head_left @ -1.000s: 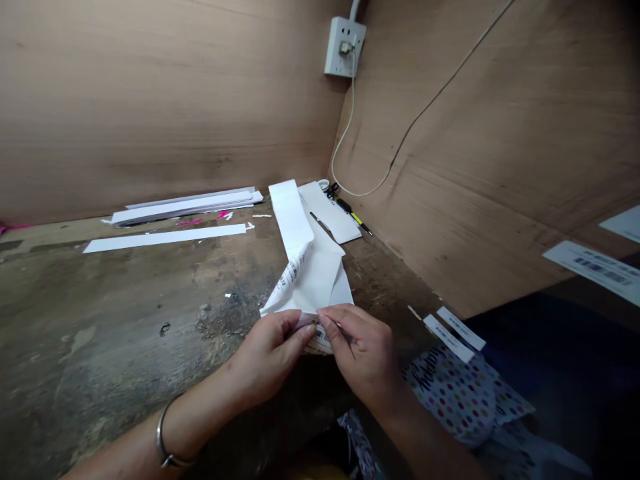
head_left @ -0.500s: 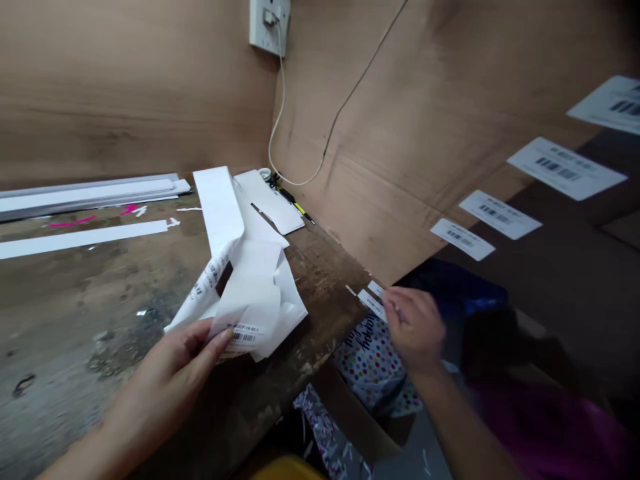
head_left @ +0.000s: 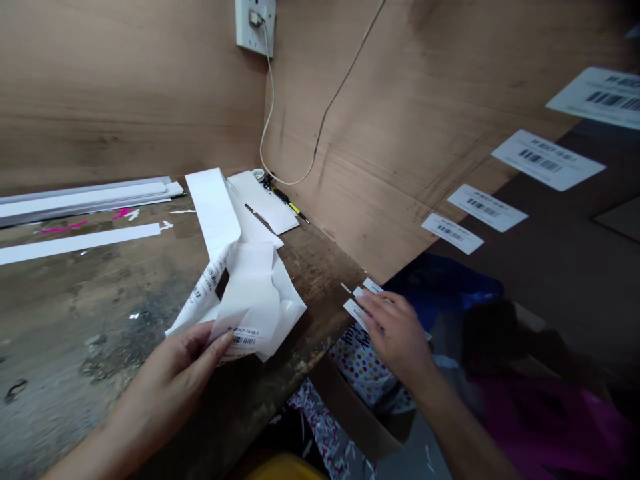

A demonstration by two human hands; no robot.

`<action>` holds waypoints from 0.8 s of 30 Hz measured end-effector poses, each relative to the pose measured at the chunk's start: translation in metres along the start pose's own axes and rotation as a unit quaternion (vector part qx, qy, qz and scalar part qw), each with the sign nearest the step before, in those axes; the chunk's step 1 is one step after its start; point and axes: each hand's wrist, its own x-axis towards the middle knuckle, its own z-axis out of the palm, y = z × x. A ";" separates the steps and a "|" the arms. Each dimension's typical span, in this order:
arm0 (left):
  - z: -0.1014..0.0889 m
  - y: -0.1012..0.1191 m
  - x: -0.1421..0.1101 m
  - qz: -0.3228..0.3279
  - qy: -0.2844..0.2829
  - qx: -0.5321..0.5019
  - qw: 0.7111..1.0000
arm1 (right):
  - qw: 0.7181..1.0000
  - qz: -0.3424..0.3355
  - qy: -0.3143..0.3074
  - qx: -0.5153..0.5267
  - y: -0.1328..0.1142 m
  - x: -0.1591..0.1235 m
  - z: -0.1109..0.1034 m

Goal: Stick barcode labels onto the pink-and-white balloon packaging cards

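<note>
My left hand (head_left: 180, 363) pinches a strip of barcode labels (head_left: 245, 339) between thumb and fingers. The strip's white backing paper (head_left: 250, 287) lies in loose folds on the workbench (head_left: 140, 280). At the bench's right edge, my right hand (head_left: 400, 333) has its fingers stretched out over a small white barcode label. Another label (head_left: 373, 285) sits just behind those fingertips, and one more label (head_left: 355, 311) sits in front, overhanging the edge. The fingertips seem to touch the middle label, which they partly cover.
Several barcode labels (head_left: 487, 207) hang in a row along the right wooden panel's lower edge. White strips (head_left: 80, 241) lie on the bench's left side. A black and yellow pen-like tool (head_left: 290, 203) lies by the corner, below a socket (head_left: 256, 27) with a cable. Polka-dot bags (head_left: 367, 367) sit below the edge.
My right hand's curled fingers have opened out over the bench edge, and a further label now shows there. My left hand keeps its hold on the strip. The view has shifted slightly.
</note>
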 end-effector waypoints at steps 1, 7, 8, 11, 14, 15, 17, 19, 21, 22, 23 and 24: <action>0.003 0.002 0.001 0.004 0.011 -0.011 1.000 | 0.999 0.038 0.030 0.013 -0.010 0.004 -0.002; 0.022 0.018 0.009 0.037 0.037 -0.150 0.987 | 0.829 0.227 -0.092 0.503 -0.111 0.032 0.028; 0.022 0.019 0.009 0.042 0.025 -0.163 0.985 | 0.790 0.235 -0.086 0.560 -0.124 0.037 0.036; 0.017 0.019 0.004 0.059 -0.025 -0.156 0.986 | 0.730 0.260 -0.042 0.631 -0.140 0.051 0.054; 0.011 0.016 0.000 0.074 -0.025 -0.152 0.985 | 0.760 0.241 -0.084 0.598 -0.132 0.061 0.059; 0.009 0.014 0.000 0.072 -0.009 -0.157 0.985 | 0.811 0.220 -0.063 0.539 -0.127 0.063 0.058; 0.008 0.011 0.002 0.055 0.021 -0.167 0.984 | 0.917 0.146 0.033 0.370 -0.122 0.065 0.052; 0.008 0.009 0.004 0.038 0.028 -0.176 0.983 | 0.965 0.023 0.089 0.246 -0.121 0.065 0.047; 0.009 0.008 0.006 0.035 0.021 -0.181 0.983 | 0.965 -0.094 0.040 0.241 -0.124 0.065 0.044; 0.009 0.008 0.006 0.039 0.015 -0.184 0.982 | 0.955 -0.130 0.000 0.266 -0.127 0.065 0.045; 0.009 0.008 0.007 0.047 0.007 -0.187 0.981 | 0.944 -0.142 -0.032 0.296 -0.129 0.065 0.046; 0.008 0.008 0.006 0.056 -0.003 -0.188 0.981 | 0.935 -0.130 -0.053 0.326 -0.131 0.065 0.048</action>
